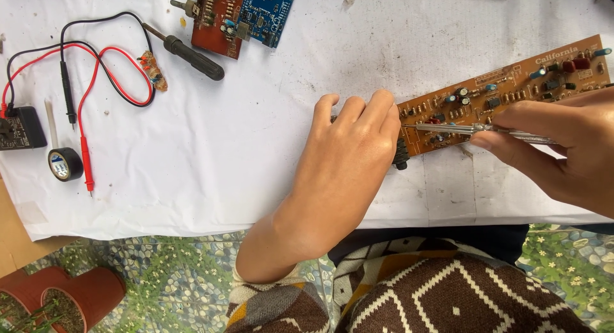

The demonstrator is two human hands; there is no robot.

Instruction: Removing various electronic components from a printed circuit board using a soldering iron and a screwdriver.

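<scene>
A long brown circuit board (pixel 511 90) with small capacitors and resistors lies on the white cloth at the right. My left hand (pixel 348 147) rests on its left end, fingers curled over the edge, holding it down. My right hand (pixel 556 147) grips slim metal tweezers (pixel 473 129), held nearly level. Their tip reaches the board's left part, close to my left fingers.
At the back left lie a red circuit board (pixel 217 19) and a blue one (pixel 268 10), with a black-handled screwdriver (pixel 192 56) beside them. Red and black probe leads (pixel 96 64), a black box (pixel 19 128) and a black tape roll (pixel 65 164) sit far left. Clay pots (pixel 64 294) stand below.
</scene>
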